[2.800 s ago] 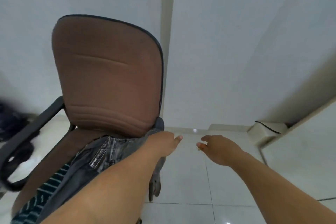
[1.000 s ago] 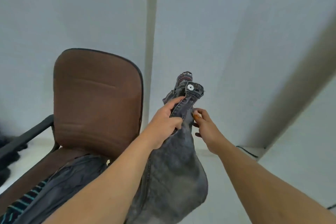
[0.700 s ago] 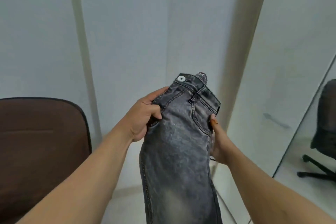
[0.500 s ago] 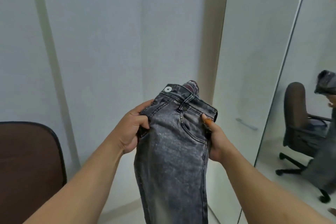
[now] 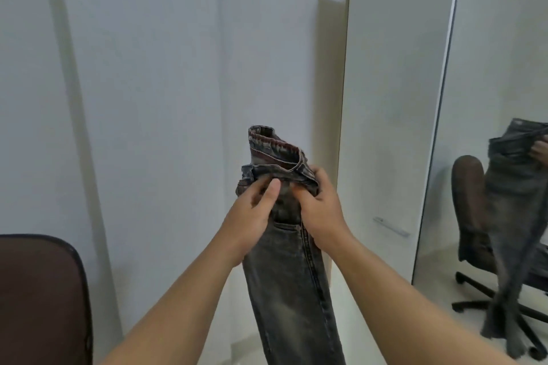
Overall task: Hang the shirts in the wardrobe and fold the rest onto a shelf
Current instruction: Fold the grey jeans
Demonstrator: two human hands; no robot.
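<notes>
counting first: one pair of grey washed jeans [image 5: 292, 270], two bare hands, one brown chair back [image 5: 38, 299] at the lower left corner, one tall mirror [image 5: 501, 157] at the right edge, and one pale wardrobe door [image 5: 391, 115] with a small handle [image 5: 390, 226] just left of the mirror.

the room is plain — light grey-white wall panels [image 5: 154, 92] run from the left to the middle, with a pale floor [image 5: 243, 344] showing low down beside the jeans. the mirror gives back a second view of the chair on its wheeled base and of the jeans hanging down.

the jeans are up in the air in front of the wall, waistband uppermost and partly folded over so the reddish inner lining shows, legs dropping out of view at the bottom edge. the left hand [image 5: 255, 216] is closed on the waistband from the left, thumb pressed over the front of the denim. the right hand [image 5: 320, 207] grips the waistband from the right, fingers curled round its edge — the two hands sit close together, nearly touching, at the top of the garment.
</notes>
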